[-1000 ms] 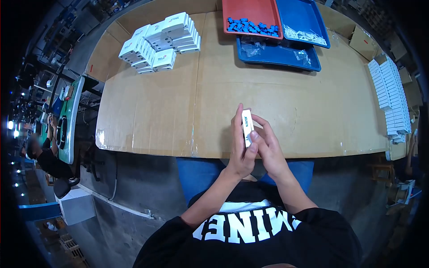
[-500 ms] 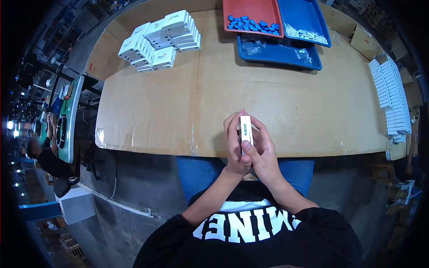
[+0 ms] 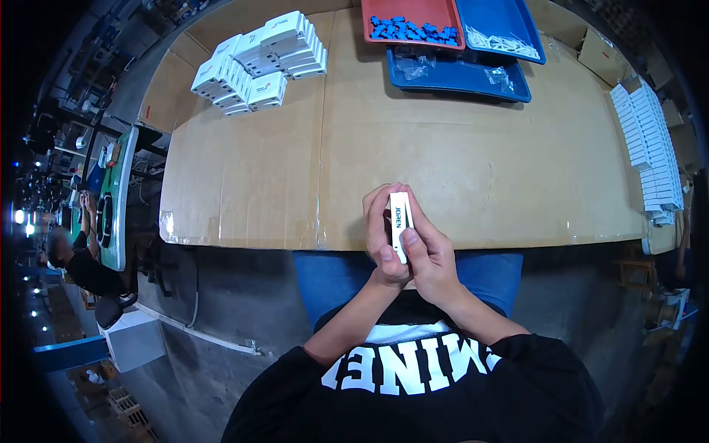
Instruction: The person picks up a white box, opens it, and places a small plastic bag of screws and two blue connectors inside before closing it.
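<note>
Between my two hands, just above the table's near edge, is a small white box [image 3: 399, 220] with "JOREN" printed on its narrow side. My left hand [image 3: 383, 240] wraps round its left side, the thumb bent near its lower end. Round the right side curl the fingers of my right hand [image 3: 434, 258], with the thumb tip pressed against the box's lower right edge. The box's far end touches the joined fingertips. Its underside and other faces are hidden by my palms.
White boxes [image 3: 267, 89] are stacked at the table's back left. A red tray [image 3: 377, 53] of blue parts and a blue tray [image 3: 509, 15] of white pieces overlap a lower blue tray [image 3: 458, 85]. More white boxes [image 3: 650, 148] stand far right. A seated person [image 3: 85, 262] is at left.
The box has turned slightly, and its lower end now shows between my thumbs. My left thumb has shifted up and left. The whole view has moved slightly.
</note>
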### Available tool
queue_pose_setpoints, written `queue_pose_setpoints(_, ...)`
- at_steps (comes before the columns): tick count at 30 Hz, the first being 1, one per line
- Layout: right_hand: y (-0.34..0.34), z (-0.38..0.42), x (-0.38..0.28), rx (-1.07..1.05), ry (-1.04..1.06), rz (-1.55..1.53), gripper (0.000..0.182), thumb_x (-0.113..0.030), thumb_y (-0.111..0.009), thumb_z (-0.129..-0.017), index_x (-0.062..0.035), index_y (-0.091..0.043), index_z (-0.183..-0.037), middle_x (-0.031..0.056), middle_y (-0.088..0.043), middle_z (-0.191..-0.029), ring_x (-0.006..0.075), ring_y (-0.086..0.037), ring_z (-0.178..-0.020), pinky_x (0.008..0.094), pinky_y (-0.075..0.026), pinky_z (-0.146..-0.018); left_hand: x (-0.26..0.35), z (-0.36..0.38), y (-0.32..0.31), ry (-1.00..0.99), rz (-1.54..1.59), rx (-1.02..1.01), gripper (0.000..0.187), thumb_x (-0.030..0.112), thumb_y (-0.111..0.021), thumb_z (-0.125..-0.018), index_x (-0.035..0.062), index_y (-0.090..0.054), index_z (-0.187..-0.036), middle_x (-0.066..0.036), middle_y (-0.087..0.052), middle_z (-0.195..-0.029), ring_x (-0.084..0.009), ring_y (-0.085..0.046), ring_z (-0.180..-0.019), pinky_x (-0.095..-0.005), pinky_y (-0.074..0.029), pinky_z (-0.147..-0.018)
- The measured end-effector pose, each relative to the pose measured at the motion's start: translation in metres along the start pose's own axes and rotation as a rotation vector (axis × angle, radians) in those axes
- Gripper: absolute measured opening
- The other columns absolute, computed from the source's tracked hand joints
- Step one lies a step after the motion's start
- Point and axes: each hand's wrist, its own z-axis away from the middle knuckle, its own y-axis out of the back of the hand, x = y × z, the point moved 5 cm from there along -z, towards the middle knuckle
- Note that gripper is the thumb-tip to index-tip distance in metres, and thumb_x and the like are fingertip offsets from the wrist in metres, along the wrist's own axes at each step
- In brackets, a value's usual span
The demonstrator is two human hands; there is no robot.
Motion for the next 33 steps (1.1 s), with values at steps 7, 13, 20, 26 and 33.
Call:
queue_pose_setpoints(7, 0.0, 0.001, -0.004, 0.003, 0.002, 0.048, 0.056, -0.018, -0.046, -0.11, -0.0008, -0.03, -0.16, 0.0179, -0.051, -0.149, 0.0197, -0.052, -0.13, 0.032, -0.041, -0.108, 0.006, 0.0, -0.002, 0.094, 0.025, 0.022, 0.094, 0.07, -0.027, -0.092, -0.0094, -0.053, -0.135, -0.023, -0.052, -0.13, -0.0311, -0.057, -0.114, -0.0417, -0.049, -0.094)
queue_pose_setpoints(13, 0.004, -0.003, 0.002, 0.035, -0.129, -0.032, 0.057, -0.026, -0.046, -0.111, -0.0014, -0.031, -0.16, 0.019, -0.047, -0.154, 0.0212, -0.049, -0.136, 0.0332, -0.04, -0.111, -0.005, 0.003, -0.004, 0.088, 0.002, -0.059, 0.111, 0.083, -0.022, -0.091, -0.0112, -0.038, -0.148, -0.024, -0.047, -0.137, -0.0342, -0.052, -0.124, -0.0439, -0.046, -0.102)
queue_pose_setpoints(20, 0.045, -0.01, 0.005, -0.177, -0.307, 0.033, 0.065, -0.036, -0.06, -0.104, -0.0043, -0.039, -0.157, 0.0211, -0.044, -0.156, 0.0278, -0.053, -0.136, 0.0396, -0.045, -0.109, -0.018, 0.006, 0.002, 0.334, 0.231, -0.218, 0.099, 0.076, -0.029, -0.1, -0.0035, -0.025, -0.159, -0.018, -0.042, -0.147, -0.0256, -0.05, -0.129, -0.0375, -0.045, -0.106)
queue_pose_setpoints(26, 0.048, -0.018, -0.018, -0.174, 0.42, 0.762, 0.088, -0.044, -0.086, -0.074, -0.009, -0.054, -0.147, 0.021, -0.046, -0.152, 0.0395, -0.049, -0.139, 0.0543, -0.04, -0.114, -0.013, 0.014, -0.014, 1.122, 0.585, -0.232, 0.076, 0.067, -0.023, -0.106, 0.0076, -0.044, -0.15, -0.013, -0.058, -0.135, -0.0225, -0.061, -0.122, -0.036, -0.052, -0.099)
queue_pose_setpoints(33, 0.05, -0.018, -0.006, -0.162, 0.546, 0.765, 0.082, -0.049, -0.084, -0.073, -0.0044, -0.062, -0.138, 0.0205, -0.058, -0.143, 0.0402, -0.058, -0.13, 0.0601, -0.04, -0.112, -0.004, 0.022, -0.024, 1.228, 0.721, -0.174, 0.066, 0.065, -0.031, -0.106, 0.0122, -0.047, -0.142, -0.011, -0.061, -0.128, -0.0237, -0.064, -0.118, -0.0397, -0.056, -0.096)
